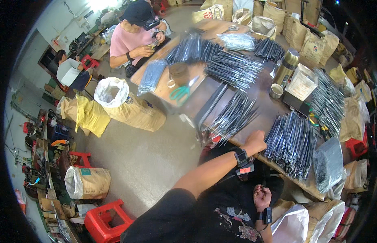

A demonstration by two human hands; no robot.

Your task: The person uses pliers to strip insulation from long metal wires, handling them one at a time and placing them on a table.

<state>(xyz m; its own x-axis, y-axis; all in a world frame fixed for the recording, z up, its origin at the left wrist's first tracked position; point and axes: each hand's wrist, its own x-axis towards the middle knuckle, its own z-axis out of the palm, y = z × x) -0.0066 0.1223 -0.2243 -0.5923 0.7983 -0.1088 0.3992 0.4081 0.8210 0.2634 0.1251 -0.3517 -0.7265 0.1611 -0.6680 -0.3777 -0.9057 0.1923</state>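
My left hand (254, 143) reaches across to the near table edge, its fingers curled. What it may hold is hidden. It lies between a loose pile of thin dark strips (233, 114) and a larger heap of shiny dark strips (292, 143). My right hand (262, 197) is low in front of my body, over my dark clothing, with its fingers closed. Anything in that grip is too small or too dark to make out. Both wrists carry dark straps with small devices.
On the wooden table (263, 107) stand a gold thermos (288, 65), a metal cup (276, 91) and a white paper bag (303, 82). Green-handled scissors (180, 94) lie beyond. A person (129, 42) works opposite. Open sacks (133, 113) and a red stool (107, 222) stand around.
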